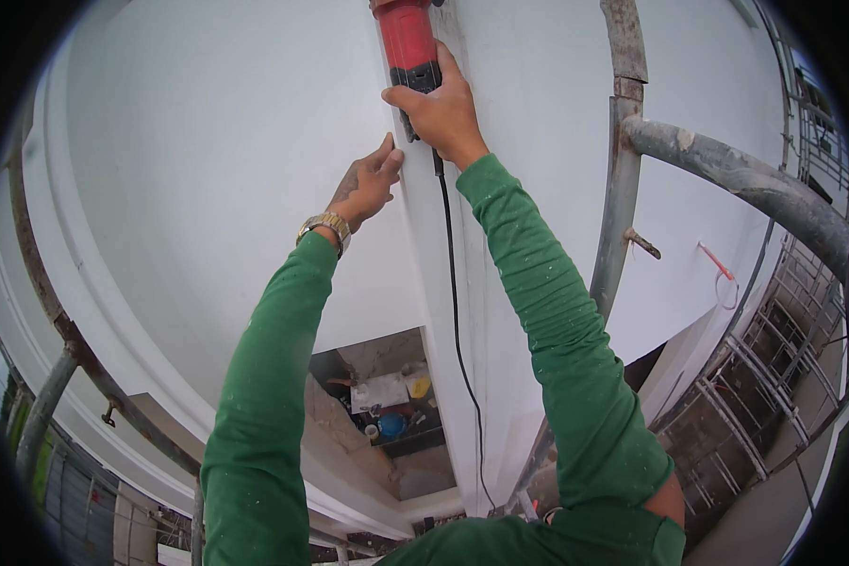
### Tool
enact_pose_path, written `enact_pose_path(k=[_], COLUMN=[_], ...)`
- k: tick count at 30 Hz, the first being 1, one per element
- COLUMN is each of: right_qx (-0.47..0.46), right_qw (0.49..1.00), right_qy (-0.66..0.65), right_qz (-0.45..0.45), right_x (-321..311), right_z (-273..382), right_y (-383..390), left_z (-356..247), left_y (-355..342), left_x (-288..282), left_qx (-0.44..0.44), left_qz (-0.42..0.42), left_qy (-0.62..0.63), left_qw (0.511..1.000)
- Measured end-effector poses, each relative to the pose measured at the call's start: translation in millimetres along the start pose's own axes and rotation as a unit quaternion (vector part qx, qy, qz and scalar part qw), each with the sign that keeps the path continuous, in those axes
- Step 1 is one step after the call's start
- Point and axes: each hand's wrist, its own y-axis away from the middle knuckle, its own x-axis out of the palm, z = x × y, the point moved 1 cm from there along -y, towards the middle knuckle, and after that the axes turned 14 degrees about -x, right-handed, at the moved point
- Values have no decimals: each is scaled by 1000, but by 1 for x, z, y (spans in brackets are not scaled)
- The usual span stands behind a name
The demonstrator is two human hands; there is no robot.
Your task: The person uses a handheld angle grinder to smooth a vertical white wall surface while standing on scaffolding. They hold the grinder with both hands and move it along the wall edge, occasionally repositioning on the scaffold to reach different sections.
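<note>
A red and black corded angle grinder is held upright against a white wall ridge at the top of the view; its head end is cut off by the frame. My right hand wraps round its black rear part from the right. From there a black power cord hangs down along the ridge between my arms. Lower and to the left, my left hand holds nothing. Its fingers are stretched toward the ridge's left edge, just below the grinder; whether they touch it I cannot tell.
Metal scaffold tubes flank me, one thick pipe curving along the right. Below, an opening shows a lower level with a blue round object and other items. A red rod with a wire loop sticks out of the right wall.
</note>
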Motion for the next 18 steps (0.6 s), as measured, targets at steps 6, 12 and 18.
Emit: enact_pose_path(k=[6,12,18], right_qx=[-2,7,22], right_qw=[1000,1000,1000], right_qy=[13,8,5], right_qz=[1,2,9], right_x=[-3,-3,-5], right_z=[3,12,13], right_y=[14,23,32], left_z=[26,32,32], left_y=[18,18,16], left_x=[15,18,19], left_qx=[-27,-26,-30], left_qz=[21,17,18], left_qy=[-11,-2,-8], left_qw=[999,1000,999])
